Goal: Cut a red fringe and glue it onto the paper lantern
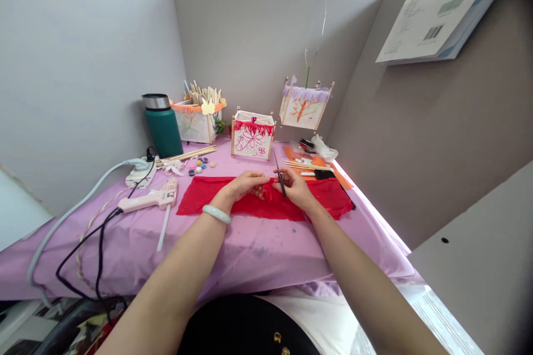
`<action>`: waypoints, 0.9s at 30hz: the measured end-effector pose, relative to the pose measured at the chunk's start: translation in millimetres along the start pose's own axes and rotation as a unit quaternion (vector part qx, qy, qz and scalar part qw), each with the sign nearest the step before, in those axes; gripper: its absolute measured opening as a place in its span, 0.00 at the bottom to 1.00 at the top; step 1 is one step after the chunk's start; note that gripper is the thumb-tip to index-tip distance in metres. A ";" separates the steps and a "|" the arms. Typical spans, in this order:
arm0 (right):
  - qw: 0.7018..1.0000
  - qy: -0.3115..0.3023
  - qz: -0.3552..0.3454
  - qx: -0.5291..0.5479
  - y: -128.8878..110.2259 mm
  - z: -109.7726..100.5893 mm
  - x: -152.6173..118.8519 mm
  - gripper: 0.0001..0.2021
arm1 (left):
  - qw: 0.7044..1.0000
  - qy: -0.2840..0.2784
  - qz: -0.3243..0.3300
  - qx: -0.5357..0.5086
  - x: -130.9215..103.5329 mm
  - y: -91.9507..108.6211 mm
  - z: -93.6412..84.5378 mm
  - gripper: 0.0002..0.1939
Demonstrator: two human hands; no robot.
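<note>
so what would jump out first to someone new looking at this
Probably the bright red sheet across the purple tablecloth, its middle pinched by the left hand while the right hand holds scissors. Next, perhaps the small box with red flowers standing behind it, and the green bottle at the back left.

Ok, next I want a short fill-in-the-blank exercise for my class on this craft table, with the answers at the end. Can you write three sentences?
1. The right hand holds a thin dark tool, and the wide sheet beneath both hands is coloured ____.
2. A pale bangle is worn on the ____ wrist.
3. In this view, the box of sticks stands to the ____ of the green bottle.

Missing words: red; left; right.
</note>
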State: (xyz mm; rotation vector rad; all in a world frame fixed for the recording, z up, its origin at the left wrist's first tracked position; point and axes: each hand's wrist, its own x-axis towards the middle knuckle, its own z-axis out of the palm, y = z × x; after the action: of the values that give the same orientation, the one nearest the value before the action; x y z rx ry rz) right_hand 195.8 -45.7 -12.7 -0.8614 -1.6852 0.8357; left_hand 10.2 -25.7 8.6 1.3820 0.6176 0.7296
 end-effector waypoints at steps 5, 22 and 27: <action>1.000 0.008 0.000 0.010 0.6 -0.2 0.5 0.21 | 0.997 0.058 0.028 -0.045 1.4 -1.4 0.5 0.17; 0.999 0.043 -0.002 -0.013 -1.4 -0.3 2.2 0.20 | 0.997 0.037 0.070 0.007 6.4 -9.2 -6.3 0.11; 0.999 0.047 -0.008 -0.006 -2.2 -0.3 1.9 0.19 | 0.997 0.040 0.061 0.007 6.3 -9.5 -6.7 0.12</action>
State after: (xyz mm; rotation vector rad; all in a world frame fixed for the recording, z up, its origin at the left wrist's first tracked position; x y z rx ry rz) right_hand 195.3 -45.2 -9.9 -0.8817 -1.6134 0.7635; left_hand 10.1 -17.0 -1.3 1.4177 0.6054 0.8846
